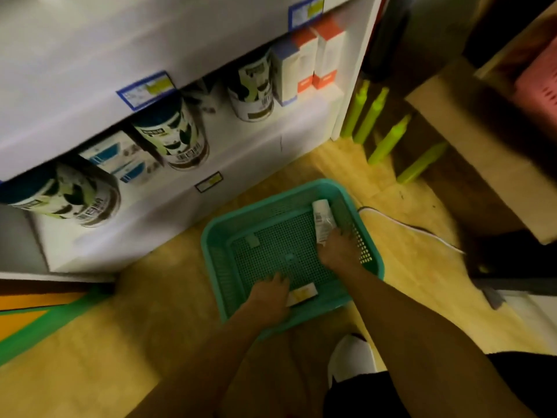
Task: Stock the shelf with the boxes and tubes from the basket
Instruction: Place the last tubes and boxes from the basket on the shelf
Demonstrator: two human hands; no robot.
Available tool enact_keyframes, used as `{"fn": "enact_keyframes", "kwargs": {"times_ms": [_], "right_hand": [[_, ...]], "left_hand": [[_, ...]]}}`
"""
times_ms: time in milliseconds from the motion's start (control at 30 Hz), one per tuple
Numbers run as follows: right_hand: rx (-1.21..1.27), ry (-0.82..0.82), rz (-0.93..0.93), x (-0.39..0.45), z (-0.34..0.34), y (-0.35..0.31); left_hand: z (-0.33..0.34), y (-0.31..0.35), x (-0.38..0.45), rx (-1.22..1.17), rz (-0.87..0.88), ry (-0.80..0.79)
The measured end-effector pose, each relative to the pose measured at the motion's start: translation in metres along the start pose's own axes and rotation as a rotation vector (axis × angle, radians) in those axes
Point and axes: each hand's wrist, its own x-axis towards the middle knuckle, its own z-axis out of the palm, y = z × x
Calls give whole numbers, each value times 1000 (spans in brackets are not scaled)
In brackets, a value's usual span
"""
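The right hand (339, 248) was inside the teal perforated plastic basket (223, 233), with its fingers curled on the lower end of a white plastic tube (322, 217) that lay against the basket's right wall. The left hand (269, 294) was at the near side of the basket and its fingers were closed over a small white and orange cardboard box (303, 292); how firmly it held the box I could not tell, because the picture was blurred. The basket stood on the yellowish wooden floor (90, 357), just in front of the white shelf unit (150, 215). On the shelf there were round tins with green and black print (180, 137) and tall white boxes with orange bands (313, 58).
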Motion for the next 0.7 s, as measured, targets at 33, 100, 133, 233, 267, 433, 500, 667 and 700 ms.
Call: {"fn": "enact_keyframes", "kwargs": {"times_ms": [33,100,133,233,267,433,500,667,700], "right_hand": [[26,-1,27,5,9,1],[55,1,62,9,23,4],[54,4,80,10,27,5],[47,40,132,13,32,0],[51,60,155,16,31,-3],[63,127,243,26,34,-19],[23,152,244,28,38,-21],[101,188,219,29,38,-18],[117,202,210,28,38,-18]], "left_hand": [[5,1,4,2,-3,-26],[15,0,11,-7,-9,-60],[19,-2,13,-12,-9,-62],[24,-13,17,-40,0,-13],[25,-17,18,-61,2,0],[28,-22,28,-117,5,20],[28,-25,28,-177,-5,55],[25,-47,27,-383,-105,151],[24,-53,26,-417,-120,150]]}}
